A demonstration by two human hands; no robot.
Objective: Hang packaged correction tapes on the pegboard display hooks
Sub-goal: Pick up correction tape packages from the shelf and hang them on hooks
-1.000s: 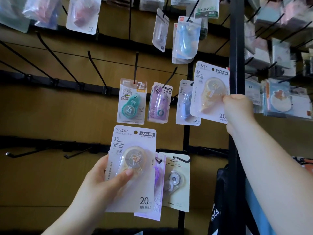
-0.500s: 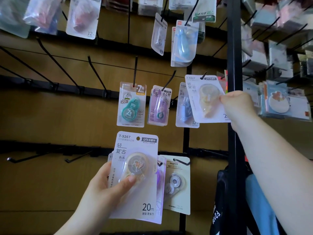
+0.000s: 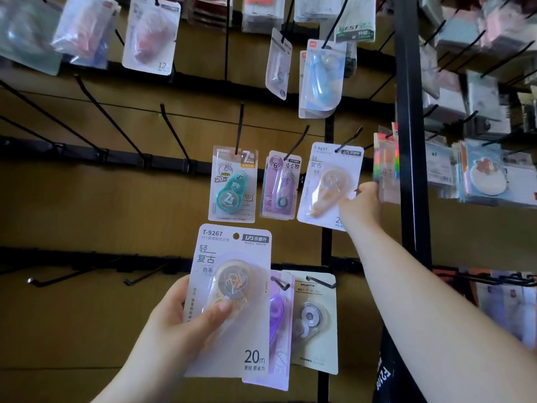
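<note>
White card with amber tape (image 3: 232,286), white card with peach tape (image 3: 329,184), teal pack (image 3: 232,187), lilac pack (image 3: 280,187), black hooks (image 3: 240,126) on tan pegboard (image 3: 87,213).

Bare left hand (image 3: 174,330) and right hand (image 3: 361,206), bare forearms (image 3: 406,286), rounded thumbnail (image 3: 225,306).

The left hand (image 3: 186,327) grips the lower pack (image 3: 226,251), thumb across it; outstretched right hand (image 3: 361,205) pinches the upper pack (image 3: 328,181)

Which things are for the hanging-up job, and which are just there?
For the job:
- left hand holding the waiting pack
- right hand holding the peach pack on its hook

Just there:
- teal pack
- lilac pack
- silver-reel pack
- sticky tabs
</note>
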